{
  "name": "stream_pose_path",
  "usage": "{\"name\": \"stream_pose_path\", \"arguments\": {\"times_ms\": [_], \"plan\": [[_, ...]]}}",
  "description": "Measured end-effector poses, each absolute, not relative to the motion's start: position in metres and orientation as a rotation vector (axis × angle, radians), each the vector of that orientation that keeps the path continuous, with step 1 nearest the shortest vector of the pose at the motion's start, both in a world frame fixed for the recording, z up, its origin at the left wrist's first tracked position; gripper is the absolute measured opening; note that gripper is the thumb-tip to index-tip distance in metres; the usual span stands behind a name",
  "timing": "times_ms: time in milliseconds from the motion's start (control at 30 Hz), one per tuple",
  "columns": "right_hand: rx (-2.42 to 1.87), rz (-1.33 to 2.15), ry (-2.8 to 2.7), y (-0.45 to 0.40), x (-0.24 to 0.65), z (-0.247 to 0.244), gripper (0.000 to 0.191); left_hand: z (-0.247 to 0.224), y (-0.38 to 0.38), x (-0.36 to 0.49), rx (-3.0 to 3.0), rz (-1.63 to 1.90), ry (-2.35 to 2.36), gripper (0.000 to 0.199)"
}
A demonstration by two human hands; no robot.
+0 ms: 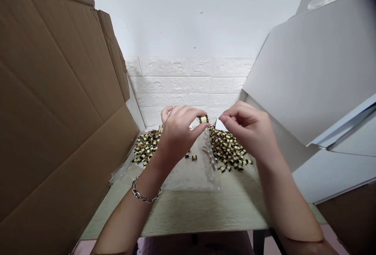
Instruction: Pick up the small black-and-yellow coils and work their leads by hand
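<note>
Near 2 coil piles (229,145), 1 coil (203,119) is pinched by the left hand (179,129); the right hand (249,127) is pressed together at its fingertips (223,118); whether 1 white piece (220,125) is gripped cannot be told.

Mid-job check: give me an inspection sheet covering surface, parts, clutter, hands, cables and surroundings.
Surface: pale green wood-grain tabletop, front edge visible.
Parts: small yellow-and-black component with thin leads in the left grip; similar components in a left pile and a right pile.
Clutter: clear plastic sheet or bag between the piles, a loose component on it.
Hands: left hand pinches its component, thumb and fingers; right hand has thumb and forefinger together by a small white flat piece; whether held, unclear.
Cables: nothing seen.
Surroundings: brown cardboard left, white panels right, white brick-pattern wall behind.
</note>
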State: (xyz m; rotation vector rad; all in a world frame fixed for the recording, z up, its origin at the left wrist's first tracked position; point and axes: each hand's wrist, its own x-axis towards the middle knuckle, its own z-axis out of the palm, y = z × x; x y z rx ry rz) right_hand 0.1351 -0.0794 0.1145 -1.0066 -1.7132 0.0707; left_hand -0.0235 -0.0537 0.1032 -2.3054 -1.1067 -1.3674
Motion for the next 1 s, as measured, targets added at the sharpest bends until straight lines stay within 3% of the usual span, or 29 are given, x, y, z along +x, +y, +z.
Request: {"name": "stream_pose_path", "arguments": {"times_ms": [1000], "plan": [[-1.173,0.136,-1.885,-0.074,0.155,0.121,0.014,0.102,-0.049,-0.022,-2.302,-1.421,-1.123,0.014]]}}
